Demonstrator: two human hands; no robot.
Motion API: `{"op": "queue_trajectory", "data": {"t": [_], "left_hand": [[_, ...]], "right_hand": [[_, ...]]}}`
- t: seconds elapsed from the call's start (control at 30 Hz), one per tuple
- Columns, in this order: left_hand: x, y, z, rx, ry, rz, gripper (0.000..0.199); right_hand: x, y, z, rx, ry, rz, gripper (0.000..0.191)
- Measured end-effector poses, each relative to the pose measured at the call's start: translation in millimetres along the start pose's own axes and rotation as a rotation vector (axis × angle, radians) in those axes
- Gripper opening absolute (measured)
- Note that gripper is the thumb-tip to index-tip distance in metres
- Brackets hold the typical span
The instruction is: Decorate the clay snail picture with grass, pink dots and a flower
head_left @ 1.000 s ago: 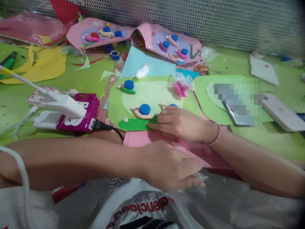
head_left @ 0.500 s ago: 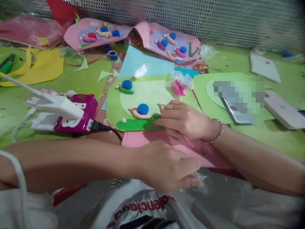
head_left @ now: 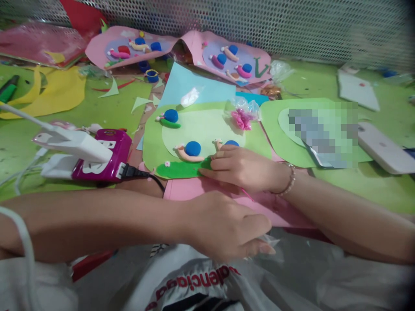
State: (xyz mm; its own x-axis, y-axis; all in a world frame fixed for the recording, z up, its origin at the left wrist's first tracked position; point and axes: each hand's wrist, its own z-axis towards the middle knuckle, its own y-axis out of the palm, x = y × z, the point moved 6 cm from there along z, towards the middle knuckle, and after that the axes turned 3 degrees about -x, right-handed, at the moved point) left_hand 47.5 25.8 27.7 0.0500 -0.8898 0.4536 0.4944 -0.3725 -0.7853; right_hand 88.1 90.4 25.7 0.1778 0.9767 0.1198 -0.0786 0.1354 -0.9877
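A person works at a cluttered green table, a green card (head_left: 152, 142) lying at the centre of the view. Three blue-shelled clay snails sit on it: the first snail (head_left: 171, 115) towards ten o'clock, the second snail (head_left: 193, 149) near the middle, the third snail (head_left: 231, 143) partly hidden behind the right hand (head_left: 240, 168). That hand reaches in from four o'clock, fingers curled close together, resting over the green clay strip (head_left: 181, 169) along the card's lower edge. A thin pink stick (head_left: 248, 195) pokes out below it and seems to be held. The left hand (head_left: 227, 226), towards six o'clock, pinches some clear plastic (head_left: 271, 240). At one o'clock lies a bag of pink clay (head_left: 241, 119).

The step in hand looks like fine detailing on the strip; the next move would call for light, steady fingers, clear of the third snail.
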Motion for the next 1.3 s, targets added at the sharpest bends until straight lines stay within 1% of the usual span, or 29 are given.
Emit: {"op": "queue_trajectory", "data": {"t": [0.17, 0.4, 0.47, 0.63, 0.8, 0.97, 1.13, 1.3], "left_hand": [[0.1, 1.0, 0.1, -0.009, -0.002, -0.006, 0.050], [0.5, -3.6, 1.1, 0.047, 0.010, -0.013, 0.047], [0.5, -3.5, 0.7, 0.048, 0.007, -0.015, 0.047], [1.2, -1.3, -0.4, 0.028, 0.007, -0.020, 0.043], [1.2, 1.3, -0.1, 0.013, 0.004, -0.015, 0.044], [0.4, 3.4, -0.4, -0.018, -0.005, 0.001, 0.048], [0.2, -1.7, 0.9, 0.033, 0.005, -0.015, 0.047], [1.2, -4.8, 2.0, 0.050, 0.012, -0.037, 0.048]], "right_hand": [[-1.7, 0.8, 0.6, 0.024, -0.015, -0.010, 0.026], [1.1, -14.6, -1.4, 0.138, 0.011, -0.072, 0.022], [2.4, -12.1, -0.8, 0.109, 0.028, -0.078, 0.023], [0.2, 1.9, 0.9, -0.017, 0.045, -0.084, 0.030], [-5.5, 2.0, 3.8, -0.088, 0.103, -0.088, 0.030], [-8.2, -4.8, 7.3, -0.076, 0.144, -0.127, 0.030], [-2.5, -5.8, 3.8, 0.031, 0.107, -0.206, 0.028], [0.8, 0.0, 1.6, -0.009, 0.028, -0.181, 0.029]]}}
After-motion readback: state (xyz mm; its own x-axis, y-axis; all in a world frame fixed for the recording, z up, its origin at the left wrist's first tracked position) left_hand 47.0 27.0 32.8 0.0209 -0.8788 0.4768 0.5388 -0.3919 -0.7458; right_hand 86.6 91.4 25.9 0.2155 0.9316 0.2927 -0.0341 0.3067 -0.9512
